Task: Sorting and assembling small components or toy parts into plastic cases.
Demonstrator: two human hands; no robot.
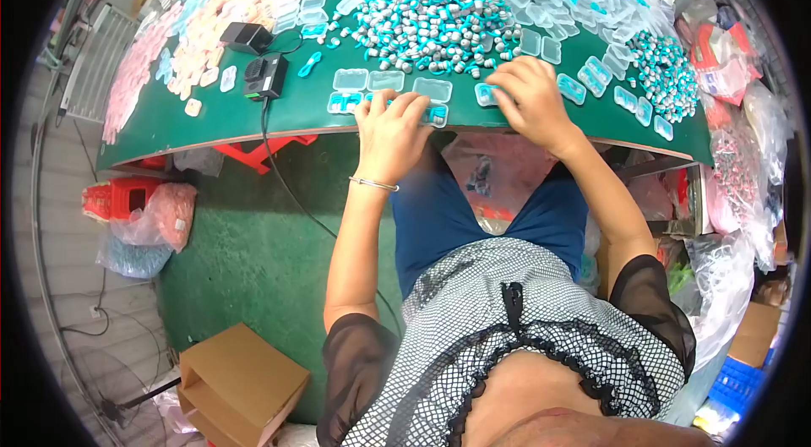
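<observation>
Hiding the middle of open clear cases (pixel 386 81) rowed left-to-right, the left hand (pixel 390 136) curls, as does the right hand (pixel 534 106) partly covering a teal-filled case (pixel 484 94), both grips unclear.

There are three open clear cases (pixel 386 82) in one front row, two black devices (pixel 265 78), one bracelet (pixel 374 184).

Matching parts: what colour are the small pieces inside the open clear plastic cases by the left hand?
Small pieces: mostly teal; head view.

Three clear cases (pixel 344 111) lie open in a row — lids (pixel 386 81) folded back, teal pieces (pixel 438 116) inside. Right of them, another case (pixel 484 95) shows teal — partly covered.
</observation>
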